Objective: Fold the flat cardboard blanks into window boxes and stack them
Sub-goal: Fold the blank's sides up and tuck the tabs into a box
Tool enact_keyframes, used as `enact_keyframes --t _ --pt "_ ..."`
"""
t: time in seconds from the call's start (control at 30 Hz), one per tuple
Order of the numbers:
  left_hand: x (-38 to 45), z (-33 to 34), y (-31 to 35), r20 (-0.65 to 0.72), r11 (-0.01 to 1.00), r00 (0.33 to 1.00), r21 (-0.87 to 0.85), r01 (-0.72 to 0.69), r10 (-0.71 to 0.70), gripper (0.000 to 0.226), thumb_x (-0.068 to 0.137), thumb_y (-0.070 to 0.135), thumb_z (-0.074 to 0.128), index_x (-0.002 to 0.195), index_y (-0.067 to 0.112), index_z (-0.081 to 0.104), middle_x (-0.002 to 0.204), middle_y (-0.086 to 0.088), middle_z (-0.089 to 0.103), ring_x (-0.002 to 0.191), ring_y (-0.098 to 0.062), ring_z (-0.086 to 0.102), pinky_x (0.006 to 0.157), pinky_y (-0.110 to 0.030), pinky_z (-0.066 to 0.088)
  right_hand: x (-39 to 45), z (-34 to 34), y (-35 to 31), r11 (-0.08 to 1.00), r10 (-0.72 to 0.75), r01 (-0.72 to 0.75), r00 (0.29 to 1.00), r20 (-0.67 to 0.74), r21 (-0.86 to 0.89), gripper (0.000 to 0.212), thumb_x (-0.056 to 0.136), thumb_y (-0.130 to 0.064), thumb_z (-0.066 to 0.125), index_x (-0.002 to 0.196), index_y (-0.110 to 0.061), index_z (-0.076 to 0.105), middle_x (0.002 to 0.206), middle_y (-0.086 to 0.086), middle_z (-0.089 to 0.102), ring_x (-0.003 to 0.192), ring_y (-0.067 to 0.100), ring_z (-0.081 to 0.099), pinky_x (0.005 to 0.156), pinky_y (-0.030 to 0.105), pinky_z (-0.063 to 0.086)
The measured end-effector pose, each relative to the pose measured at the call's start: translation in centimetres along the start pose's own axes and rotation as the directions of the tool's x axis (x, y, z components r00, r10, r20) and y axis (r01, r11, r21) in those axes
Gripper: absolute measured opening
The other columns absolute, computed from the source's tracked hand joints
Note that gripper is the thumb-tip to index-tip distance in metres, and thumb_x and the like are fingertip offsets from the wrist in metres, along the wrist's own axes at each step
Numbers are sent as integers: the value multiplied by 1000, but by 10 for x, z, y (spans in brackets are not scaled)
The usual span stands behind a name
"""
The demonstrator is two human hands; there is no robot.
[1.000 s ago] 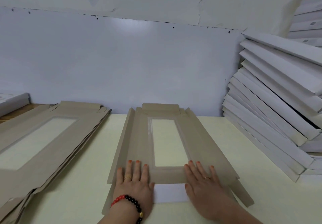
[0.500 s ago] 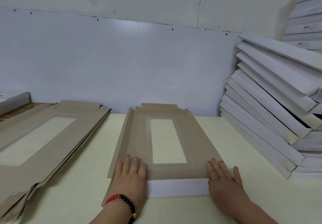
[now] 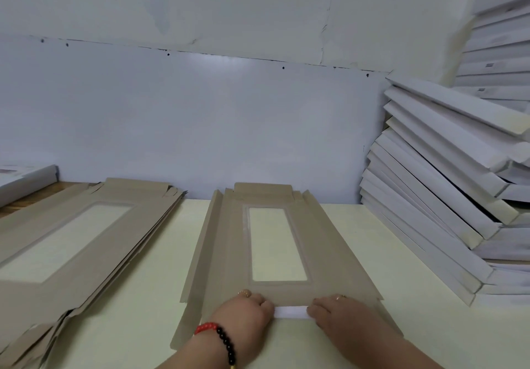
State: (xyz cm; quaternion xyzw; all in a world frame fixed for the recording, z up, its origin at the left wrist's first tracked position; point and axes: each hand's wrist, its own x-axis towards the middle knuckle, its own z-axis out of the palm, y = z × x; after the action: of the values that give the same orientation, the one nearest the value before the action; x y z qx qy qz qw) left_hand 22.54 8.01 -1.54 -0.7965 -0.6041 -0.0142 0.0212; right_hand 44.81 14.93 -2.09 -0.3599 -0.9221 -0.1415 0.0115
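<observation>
- Brown card is lying flat on the pale table (image 3: pixel 149 325): one blank (image 3: pixel 321 242) is sitting in the middle with its grey-brown inner face up.
- No container is holding anything; the blank's window (image 3: pixel 276 243) is showing the table through it.
- The blank's long axis is running away from the person toward the wall (image 3: pixel 200 116), its far tab pointing at the wall and its near end lying under the hands.
- The near flap (image 3: pixel 290 312) is turned over onto the panel, its white face showing as a strip between the hands.
- The left hand (image 3: pixel 243 314) is resting on the flap's left part with fingers curled under; the right hand (image 3: pixel 334 315) is doing the same on the right part. Whether the fingertips are pinching the flap, I cannot tell.
- A pile (image 3: pixel 71 242) of more blanks is lying to the left, touching the table's left edge.
- White folded boxes (image 3: pixel 447 196) are leaning in a stack at the right.
- Compared with half a second ago, both hands are closer together, and their fingers, then spread flat, are now curled.
- The white strip is showing shorter between them than before.
</observation>
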Motion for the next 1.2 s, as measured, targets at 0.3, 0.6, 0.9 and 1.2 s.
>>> enact_keyframes --t 0.3,0.6,0.9,1.2 --pt "25 -11 -4 106 960 968 -140 243 -229 27 88 11 42 108 19 58 108 -7 62 103 -26 59 85 -33 46 35 -26 -6 998 47 -55 984 174 42 14 99 -18 35 100 -23 47 113 8 61 101 31 58 71 34 32" --pt "39 27 -1 85 956 961 -108 272 -264 62 94 27 31 152 17 12 158 0 16 147 -23 8 119 -43 8 63 -6 -45 986 83 -83 997 9 145 41 95 -29 38 132 -23 54 129 -7 56 120 13 53 104 34 37" --pt "26 38 -12 233 934 905 53 354 -356 79 93 63 2 152 13 -10 158 -2 -22 144 -21 -24 114 -50 -18 52 -1 -41 992 100 -107 989 111 63 59 87 -55 31 118 -22 70 129 -6 62 119 9 58 105 42 3" --pt "14 39 -26 277 919 879 45 392 -389 91 87 72 6 151 10 -11 159 -5 -20 146 -20 -19 116 -47 -15 52 26 -13 971 143 -182 960 241 152 67 98 -56 12 154 -23 -7 160 -7 -19 145 7 -20 88 26 -36"
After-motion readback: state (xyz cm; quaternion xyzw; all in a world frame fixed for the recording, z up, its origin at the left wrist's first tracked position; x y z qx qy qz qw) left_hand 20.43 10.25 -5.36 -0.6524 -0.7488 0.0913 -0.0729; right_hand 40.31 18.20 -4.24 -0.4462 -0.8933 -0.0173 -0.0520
